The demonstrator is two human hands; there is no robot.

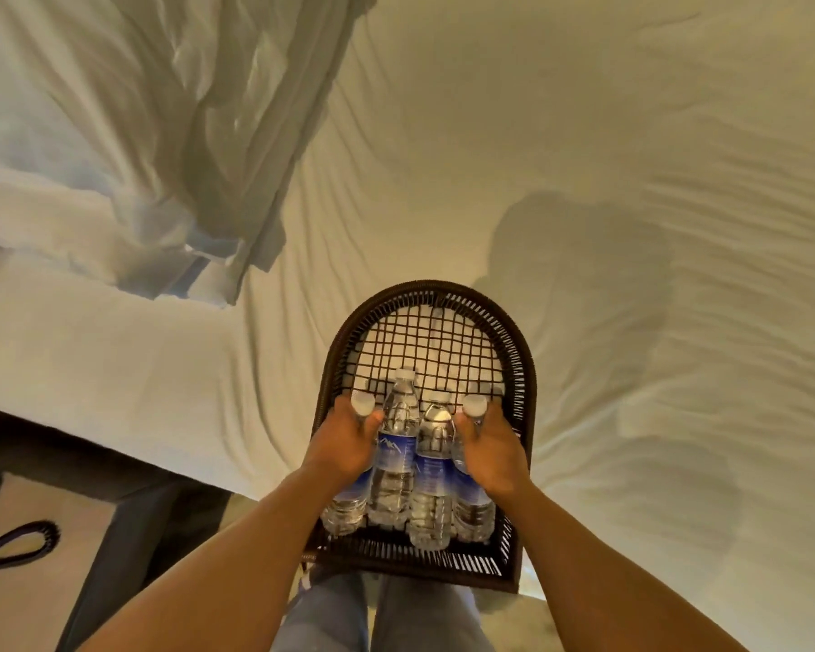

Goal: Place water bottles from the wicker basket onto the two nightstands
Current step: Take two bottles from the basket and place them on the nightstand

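Note:
A dark wicker basket (523,364) rests on the edge of a white bed, right in front of me. Several clear water bottles with blue labels and white caps lie side by side in it. My left hand (344,440) is wrapped around the leftmost bottle (349,496), just below its cap. My right hand (492,451) grips the rightmost bottle (472,505) the same way. Two more bottles (398,444) lie between my hands, untouched. No nightstand is in view.
The white bed sheet (561,157) fills most of the view, with a rumpled duvet (161,134) at the upper left. A dark bed frame (128,501) runs along the lower left, and a black coiled cord (29,538) lies on the carpet beside it.

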